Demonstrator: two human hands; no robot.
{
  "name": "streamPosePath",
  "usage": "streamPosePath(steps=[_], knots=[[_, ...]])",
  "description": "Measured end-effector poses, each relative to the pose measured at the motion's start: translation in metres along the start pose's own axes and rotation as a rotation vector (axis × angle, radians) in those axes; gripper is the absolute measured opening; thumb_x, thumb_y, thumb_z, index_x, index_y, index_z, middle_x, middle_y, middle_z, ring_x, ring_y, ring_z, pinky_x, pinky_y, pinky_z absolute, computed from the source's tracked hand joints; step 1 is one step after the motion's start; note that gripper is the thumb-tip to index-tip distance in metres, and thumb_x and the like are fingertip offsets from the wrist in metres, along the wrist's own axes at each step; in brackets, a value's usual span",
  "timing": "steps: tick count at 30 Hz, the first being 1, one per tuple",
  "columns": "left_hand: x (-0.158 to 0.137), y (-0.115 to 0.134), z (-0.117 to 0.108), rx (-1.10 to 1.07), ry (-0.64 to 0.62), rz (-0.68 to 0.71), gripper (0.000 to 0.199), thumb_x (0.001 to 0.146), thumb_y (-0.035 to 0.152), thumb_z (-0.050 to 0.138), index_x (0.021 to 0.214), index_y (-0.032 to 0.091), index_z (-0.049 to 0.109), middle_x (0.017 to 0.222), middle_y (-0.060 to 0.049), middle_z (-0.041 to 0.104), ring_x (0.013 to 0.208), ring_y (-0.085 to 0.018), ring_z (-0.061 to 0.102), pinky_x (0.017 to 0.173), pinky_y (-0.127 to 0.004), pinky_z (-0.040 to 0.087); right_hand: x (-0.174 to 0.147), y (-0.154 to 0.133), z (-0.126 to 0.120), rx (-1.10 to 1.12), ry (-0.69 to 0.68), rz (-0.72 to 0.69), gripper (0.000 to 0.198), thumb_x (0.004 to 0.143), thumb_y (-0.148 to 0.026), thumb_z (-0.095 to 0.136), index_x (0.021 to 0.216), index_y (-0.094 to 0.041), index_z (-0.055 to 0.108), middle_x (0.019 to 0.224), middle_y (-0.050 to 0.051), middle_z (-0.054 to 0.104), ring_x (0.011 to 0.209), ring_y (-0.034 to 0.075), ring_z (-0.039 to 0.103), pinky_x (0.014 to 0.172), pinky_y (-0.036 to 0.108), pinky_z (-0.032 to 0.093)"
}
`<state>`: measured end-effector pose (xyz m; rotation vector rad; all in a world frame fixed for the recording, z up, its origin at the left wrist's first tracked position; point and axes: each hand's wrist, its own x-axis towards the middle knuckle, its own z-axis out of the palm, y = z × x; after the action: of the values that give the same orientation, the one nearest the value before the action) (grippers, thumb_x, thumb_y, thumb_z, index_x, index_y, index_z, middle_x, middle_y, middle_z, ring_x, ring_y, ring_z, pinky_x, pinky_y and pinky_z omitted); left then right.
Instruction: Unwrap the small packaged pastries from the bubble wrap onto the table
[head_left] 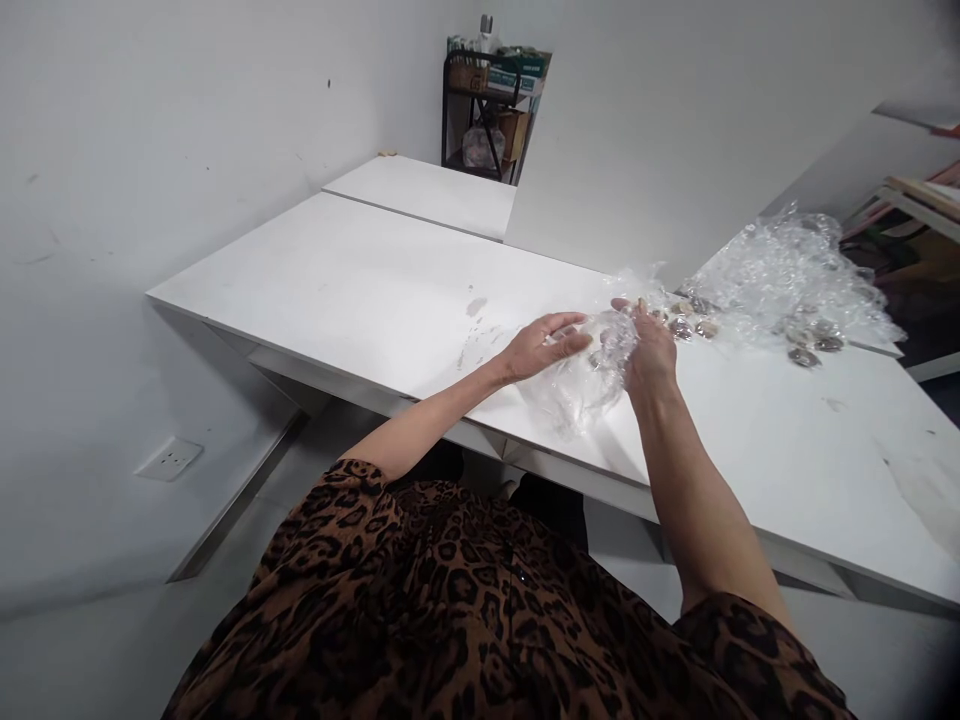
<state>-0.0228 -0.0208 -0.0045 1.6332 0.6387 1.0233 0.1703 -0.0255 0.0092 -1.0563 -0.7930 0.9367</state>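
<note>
A crumpled clear plastic bag is bunched between my two hands above the white table, its lower part hanging loose toward the front edge. My left hand holds its left side, with the thumb over the plastic and the fingers stretched along it. At its right side, my right hand grips the plastic, most of its fingers turned away from view. What the bag contains is hard to make out. Just beyond the right hand lie several small brown-and-cream pieces that look wrapped in clear film.
A large heap of clear plastic wrapping covers the table's right rear, with more brown pieces in front. The white table reaches the left wall. A tall white panel rises behind; a black shelf rack stands farther back.
</note>
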Motion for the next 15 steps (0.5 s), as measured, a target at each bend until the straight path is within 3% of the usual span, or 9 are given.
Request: streamPosePath(steps=[2, 4, 7, 11, 15], knots=[[-0.003, 0.008, 0.002, -0.036, -0.019, 0.016, 0.041, 0.080, 0.058, 0.076, 0.092, 0.020, 0.067, 0.086, -0.002, 0.063, 0.081, -0.013, 0.059, 0.078, -0.027, 0.049, -0.001, -0.002, 0.006, -0.020, 0.025, -0.032, 0.039, 0.074, -0.055, 0.082, 0.084, -0.020, 0.069, 0.067, -0.001, 0.061, 0.058, 0.012, 0.057, 0.050, 0.024, 0.049], [-0.002, 0.015, -0.002, -0.128, 0.113, 0.016, 0.043, 0.082, 0.058, 0.074, 0.078, 0.019, 0.059, 0.072, 0.002, 0.054, 0.067, -0.008, 0.053, 0.068, -0.024, 0.047, -0.001, -0.006, 0.008, -0.047, 0.054, -0.057, 0.039, 0.072, -0.051, 0.085, 0.075, -0.019, 0.064, 0.060, -0.003, 0.056, 0.051, 0.009, 0.051, 0.044, 0.022, 0.043], [0.005, 0.026, -0.017, -0.314, 0.341, -0.056, 0.043, 0.088, 0.058, 0.068, 0.078, 0.019, 0.053, 0.075, 0.002, 0.057, 0.064, -0.006, 0.054, 0.062, -0.020, 0.046, -0.002, -0.012, 0.013, -0.052, 0.073, -0.051, 0.043, 0.068, -0.042, 0.091, 0.064, -0.019, 0.054, 0.056, -0.004, 0.052, 0.042, 0.005, 0.042, 0.034, 0.019, 0.031], [0.014, 0.036, -0.036, -0.499, 0.467, -0.167, 0.041, 0.089, 0.058, 0.067, 0.086, 0.020, 0.054, 0.088, -0.001, 0.064, 0.063, -0.006, 0.058, 0.054, -0.018, 0.044, -0.008, -0.016, 0.025, -0.052, 0.006, -0.005, 0.042, 0.067, -0.039, 0.091, 0.067, -0.019, 0.055, 0.059, -0.004, 0.057, 0.043, 0.004, 0.045, 0.033, 0.015, 0.030], [0.030, 0.049, -0.046, -0.670, 0.653, -0.169, 0.039, 0.090, 0.056, 0.067, 0.090, 0.019, 0.056, 0.085, -0.001, 0.062, 0.063, -0.006, 0.059, 0.052, -0.016, 0.039, -0.011, -0.018, 0.029, -0.096, -0.123, 0.033, 0.044, 0.065, -0.045, 0.092, 0.071, -0.019, 0.057, 0.056, -0.005, 0.054, 0.039, 0.002, 0.035, 0.031, 0.015, 0.021]])
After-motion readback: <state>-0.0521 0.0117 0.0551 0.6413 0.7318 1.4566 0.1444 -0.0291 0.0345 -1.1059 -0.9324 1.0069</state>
